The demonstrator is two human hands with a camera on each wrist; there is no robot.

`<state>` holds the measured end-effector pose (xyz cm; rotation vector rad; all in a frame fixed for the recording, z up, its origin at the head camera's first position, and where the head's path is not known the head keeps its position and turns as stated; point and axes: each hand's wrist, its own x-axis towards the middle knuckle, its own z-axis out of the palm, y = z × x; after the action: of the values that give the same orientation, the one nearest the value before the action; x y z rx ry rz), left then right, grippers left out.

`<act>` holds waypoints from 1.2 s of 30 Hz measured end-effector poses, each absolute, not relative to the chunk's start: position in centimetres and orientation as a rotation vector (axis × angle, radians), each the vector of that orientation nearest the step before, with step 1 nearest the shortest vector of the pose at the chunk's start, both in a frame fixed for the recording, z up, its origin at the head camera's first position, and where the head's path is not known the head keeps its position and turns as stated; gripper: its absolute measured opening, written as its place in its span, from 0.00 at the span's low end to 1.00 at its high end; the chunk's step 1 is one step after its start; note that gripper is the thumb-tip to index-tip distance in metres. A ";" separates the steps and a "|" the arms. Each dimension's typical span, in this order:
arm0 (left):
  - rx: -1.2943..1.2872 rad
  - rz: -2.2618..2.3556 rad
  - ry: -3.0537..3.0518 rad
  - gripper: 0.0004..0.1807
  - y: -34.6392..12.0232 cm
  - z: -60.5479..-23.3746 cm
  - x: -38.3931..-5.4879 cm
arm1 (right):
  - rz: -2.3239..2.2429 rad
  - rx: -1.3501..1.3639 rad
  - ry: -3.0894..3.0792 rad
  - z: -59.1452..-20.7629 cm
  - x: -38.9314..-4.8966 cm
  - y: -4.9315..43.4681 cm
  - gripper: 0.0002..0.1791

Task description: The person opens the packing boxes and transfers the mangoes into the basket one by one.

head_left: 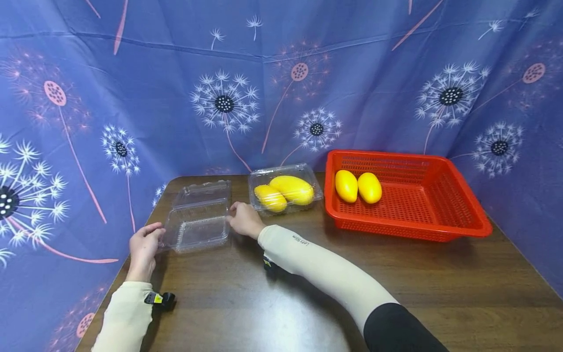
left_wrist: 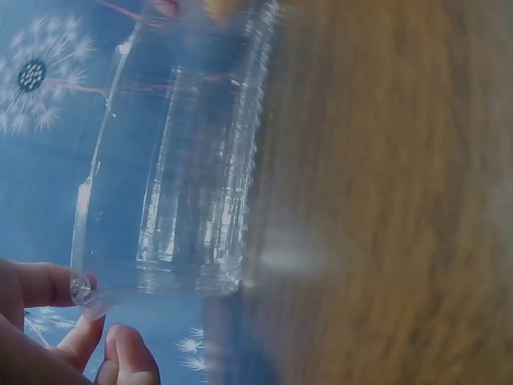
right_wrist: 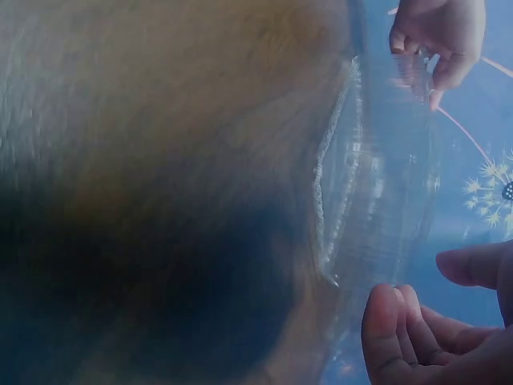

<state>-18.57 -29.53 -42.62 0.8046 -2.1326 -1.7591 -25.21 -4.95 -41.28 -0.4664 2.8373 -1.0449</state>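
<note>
A clear plastic clamshell box [head_left: 199, 226] lies unfolded at the table's left, its lid [head_left: 202, 193] toward the back. My left hand [head_left: 144, 247] pinches its near left corner; in the left wrist view the thumb and a finger [left_wrist: 50, 285] meet at that corner. At the box's right edge is my right hand [head_left: 245, 220]. In the right wrist view its thumb [right_wrist: 469, 265] stands apart from its bent fingers [right_wrist: 383, 317], close to the box's end; whether they touch the thin plastic is hard to tell.
Behind my right hand sits a closed clear box [head_left: 281, 172] with two yellow mangoes [head_left: 292, 188] inside. A red plastic basket [head_left: 396, 227] stands at the right, two more mangoes [head_left: 346, 186] in its left end. A blue dandelion-print cloth [head_left: 272, 88] hangs behind the wooden table [head_left: 246, 293].
</note>
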 end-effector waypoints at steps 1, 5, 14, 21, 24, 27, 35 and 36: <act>0.787 -1.698 -2.162 0.13 -29.4 -42.6 -18.6 | -1.028 -0.474 2.843 -41.1 -25.2 -4.9 0.17; 0.731 -1.517 -2.244 0.19 -29.2 -42.3 -18.8 | -1.018 -0.486 2.843 -40.7 -25.2 -4.6 0.16; 0.625 -1.334 -2.371 0.17 -28.8 -40.6 -19.1 | -0.985 -0.605 2.869 -39.9 -25.3 -4.0 0.08; 0.609 -1.370 -2.344 0.17 -28.2 -39.8 -19.5 | -1.027 -0.654 2.848 -39.1 -25.8 -3.1 0.09; 0.601 -1.386 -2.345 0.18 -28.0 -39.3 -19.6 | -1.048 -0.671 2.826 -38.9 -26.1 -2.6 0.09; 0.584 -1.443 -2.328 0.18 -27.8 -38.7 -19.8 | -1.076 -0.695 2.795 -38.8 -26.5 -2.1 0.09; 0.470 -1.602 -2.364 0.21 -26.3 -36.9 -20.2 | -1.072 -0.731 2.787 -38.3 -27.1 -0.7 0.09; 0.456 -1.590 -2.383 0.21 -26.2 -36.7 -20.3 | -1.068 -0.735 2.790 -38.3 -27.2 -0.6 0.09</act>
<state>-20.30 -26.16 -36.74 0.4559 -2.3831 -1.5898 -27.21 -0.57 -38.28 -0.7353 2.7901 -1.0678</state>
